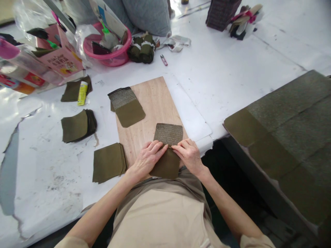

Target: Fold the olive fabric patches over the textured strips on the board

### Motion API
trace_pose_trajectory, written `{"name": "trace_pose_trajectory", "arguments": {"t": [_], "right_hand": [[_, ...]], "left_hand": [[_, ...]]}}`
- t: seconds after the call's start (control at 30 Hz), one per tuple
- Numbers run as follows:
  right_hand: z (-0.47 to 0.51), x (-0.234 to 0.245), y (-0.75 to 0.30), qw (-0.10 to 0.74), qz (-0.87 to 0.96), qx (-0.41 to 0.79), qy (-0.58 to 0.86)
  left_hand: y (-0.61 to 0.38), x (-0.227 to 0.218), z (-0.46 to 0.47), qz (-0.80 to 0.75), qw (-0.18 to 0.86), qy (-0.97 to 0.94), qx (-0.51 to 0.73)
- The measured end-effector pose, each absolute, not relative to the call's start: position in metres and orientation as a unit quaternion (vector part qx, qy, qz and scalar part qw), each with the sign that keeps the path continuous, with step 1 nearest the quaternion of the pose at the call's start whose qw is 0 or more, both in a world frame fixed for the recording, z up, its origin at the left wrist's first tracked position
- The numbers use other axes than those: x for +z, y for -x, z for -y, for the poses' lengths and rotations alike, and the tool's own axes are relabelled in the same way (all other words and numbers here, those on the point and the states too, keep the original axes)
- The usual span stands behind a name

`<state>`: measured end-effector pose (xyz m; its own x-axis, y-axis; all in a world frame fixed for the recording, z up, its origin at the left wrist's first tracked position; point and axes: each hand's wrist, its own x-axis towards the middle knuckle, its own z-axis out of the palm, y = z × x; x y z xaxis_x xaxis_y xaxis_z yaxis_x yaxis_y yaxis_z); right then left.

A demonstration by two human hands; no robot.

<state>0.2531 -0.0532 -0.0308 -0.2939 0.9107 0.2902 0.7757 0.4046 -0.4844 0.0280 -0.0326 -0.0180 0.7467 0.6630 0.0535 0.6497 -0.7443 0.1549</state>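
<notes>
An olive fabric piece (167, 164) with a grey-brown textured upper part lies at the near edge of a thin wooden board (150, 103). My left hand (148, 158) presses on its middle, fingers together along the line where the two surfaces meet. At the right end of that line, my right hand (189, 155) pinches the fabric between thumb and fingers. The two thumbs point toward each other, a small gap between them. Farther up the board lies a similar two-tone fabric stack (129, 110). An olive stack of squares (108, 162) sits left of my left hand.
More olive pieces (77, 125) and a yellow glue tube (82, 93) lie on the left. Behind stand a pink basket (113, 62), a pink box (58, 58), rolled olive bundles (142, 48) and thread snips (163, 60). Large olive sheets (289, 113) cover a surface at right.
</notes>
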Motion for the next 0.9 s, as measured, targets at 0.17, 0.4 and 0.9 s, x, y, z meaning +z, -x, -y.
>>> {"name": "trace_pose_trajectory", "arguments": {"t": [0.17,0.4,0.9], "right_hand": [[0.054,-0.031,-0.256,0.267,0.793,0.128,0.533],[0.055,-0.034,-0.258,0.257,0.798,0.130,0.530],[0.055,-0.031,-0.266,0.250,0.802,0.128,0.527]], "left_hand": [[-0.029,-0.025,0.032,-0.342,0.058,-0.936,0.060],[-0.031,-0.014,0.027,-0.336,0.069,-0.939,0.022],[-0.037,-0.011,0.027,-0.329,0.092,-0.940,0.005]]}}
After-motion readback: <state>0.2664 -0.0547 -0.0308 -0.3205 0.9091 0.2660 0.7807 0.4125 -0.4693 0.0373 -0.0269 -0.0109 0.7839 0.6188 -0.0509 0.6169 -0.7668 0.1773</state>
